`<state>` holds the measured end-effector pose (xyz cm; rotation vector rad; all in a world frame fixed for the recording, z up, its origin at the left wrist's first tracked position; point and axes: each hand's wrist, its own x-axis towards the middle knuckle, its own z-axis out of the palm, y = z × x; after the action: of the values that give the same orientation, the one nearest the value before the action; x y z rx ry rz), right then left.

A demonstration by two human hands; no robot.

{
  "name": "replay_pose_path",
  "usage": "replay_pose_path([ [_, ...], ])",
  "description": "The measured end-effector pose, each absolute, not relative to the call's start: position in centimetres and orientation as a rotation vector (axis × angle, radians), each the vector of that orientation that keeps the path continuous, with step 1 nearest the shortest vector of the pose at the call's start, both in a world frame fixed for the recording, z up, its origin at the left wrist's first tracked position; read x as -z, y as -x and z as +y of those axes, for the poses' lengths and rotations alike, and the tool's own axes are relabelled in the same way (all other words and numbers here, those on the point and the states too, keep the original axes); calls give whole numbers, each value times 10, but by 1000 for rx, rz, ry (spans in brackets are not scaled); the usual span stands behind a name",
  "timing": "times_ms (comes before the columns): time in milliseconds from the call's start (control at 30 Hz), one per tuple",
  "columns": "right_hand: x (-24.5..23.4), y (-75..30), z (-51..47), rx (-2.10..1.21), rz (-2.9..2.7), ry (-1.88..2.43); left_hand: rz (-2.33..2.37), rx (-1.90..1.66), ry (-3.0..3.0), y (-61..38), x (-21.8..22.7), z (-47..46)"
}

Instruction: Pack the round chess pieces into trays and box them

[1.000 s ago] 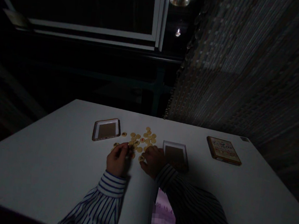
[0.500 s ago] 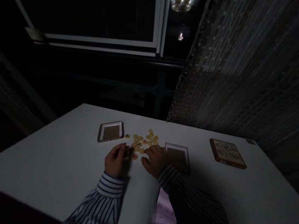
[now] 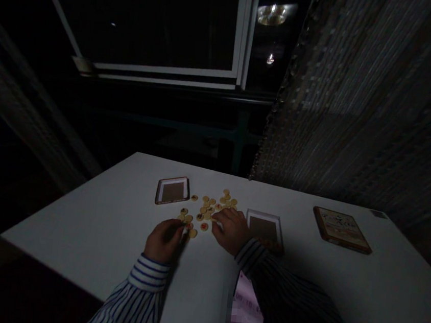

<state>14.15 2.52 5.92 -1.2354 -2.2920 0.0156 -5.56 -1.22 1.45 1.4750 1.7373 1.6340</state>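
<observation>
Several small round yellow game pieces (image 3: pixel 210 210) lie scattered on a white table (image 3: pixel 88 230) in dim light. My left hand (image 3: pixel 163 241) rests at the near left edge of the pile, fingers curled in a pinch; what it holds is too dark to make out. My right hand (image 3: pixel 231 228) lies on the right side of the pile, fingers bent down onto the pieces. Both arms wear striped sleeves.
A brown-rimmed tray (image 3: pixel 173 190) lies left of the pieces and a second tray (image 3: pixel 266 227) just right of my right hand. A patterned box lid (image 3: pixel 341 229) sits far right. A beaded curtain (image 3: pixel 361 94) hangs behind; the table's left edge drops into darkness.
The view has swung left, shifting everything rightward in the picture. My left hand has drawn back toward me from the pile. My right hand has reached a little further into the pieces.
</observation>
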Motion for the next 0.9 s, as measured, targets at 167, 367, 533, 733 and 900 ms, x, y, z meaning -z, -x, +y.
replay_pose_path([
  [167, -71, -125, 21, 5, -2371, 1196, 1830, -1427, -2071, 59, 4, -11],
  [367, -54, -113, 18, 33, -2416, 1172, 1861, -1351, -2200, 63, 19, -10],
  [533, -38, -116, 18, 31, -2420, 1064, 1882, -1288, -2233, 62, 20, -10],
  [733, -33, -119, 20, 34, -2380, 1038, 1906, -1219, -2260, 63, 21, -12],
  [900, -33, -120, 21, 21, -2377, 1062, 1933, -1150, -2252, 65, 23, -13],
])
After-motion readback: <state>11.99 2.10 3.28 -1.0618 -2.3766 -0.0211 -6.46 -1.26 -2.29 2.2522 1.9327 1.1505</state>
